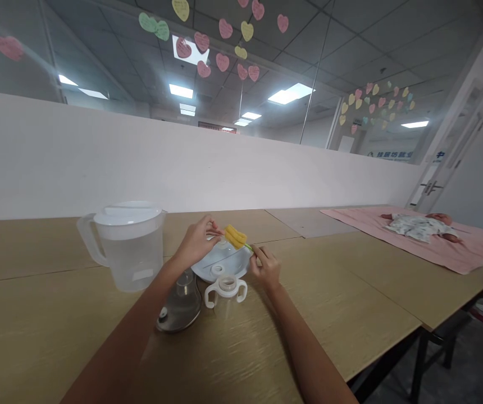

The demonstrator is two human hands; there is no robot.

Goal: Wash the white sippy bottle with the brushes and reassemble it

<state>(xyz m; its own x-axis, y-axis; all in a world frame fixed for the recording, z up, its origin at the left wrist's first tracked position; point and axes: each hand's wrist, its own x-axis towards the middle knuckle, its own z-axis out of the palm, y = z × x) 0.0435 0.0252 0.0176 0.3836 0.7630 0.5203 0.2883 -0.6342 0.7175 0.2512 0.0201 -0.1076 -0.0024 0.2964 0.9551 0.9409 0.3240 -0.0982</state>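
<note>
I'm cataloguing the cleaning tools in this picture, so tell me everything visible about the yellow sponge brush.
The sponge brush has a yellow, grooved head that looks like soft foam, and a thin green handle, mostly hidden. It is held tilted over the pale bowl, head toward the upper left. The right hand grips the handle; the left hand is at the head's far end, contact unclear.

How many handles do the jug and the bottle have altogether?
3. One whitish plastic handle is on the translucent plastic jug, toward picture left; two curved white handles are on the white-collared clear bottle, one each side. None looks hidden.
</note>
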